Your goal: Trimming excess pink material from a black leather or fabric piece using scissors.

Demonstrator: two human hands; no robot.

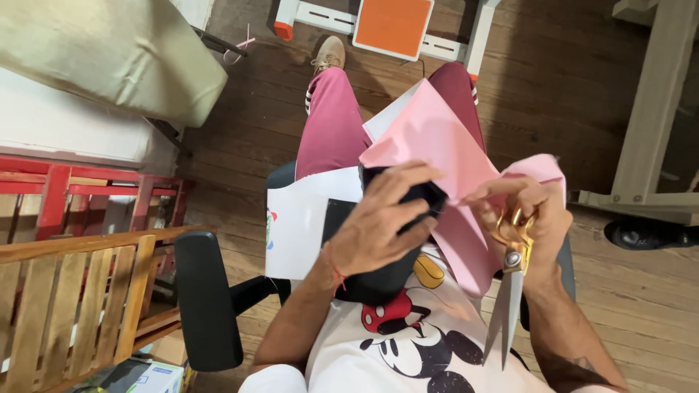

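Pink fabric (444, 145) pinched flat by left hand (378, 229) to keep it steady | right hand (528, 215) grips gold-handled scissors (510, 291), blades pointing down, away.

Matt pink paper sheet (437, 138) is being held smooth and uncreased. Scissors (510, 284): steel blades polished and glinting, handles glossy gold metal. White sheet (306, 218) is being seen as smooth paper. Floor (575, 94): dark worn wood planks. Chair armrest (207, 298): matt black plastic. Slatted wooden crate (73, 298) is showing bare grain.
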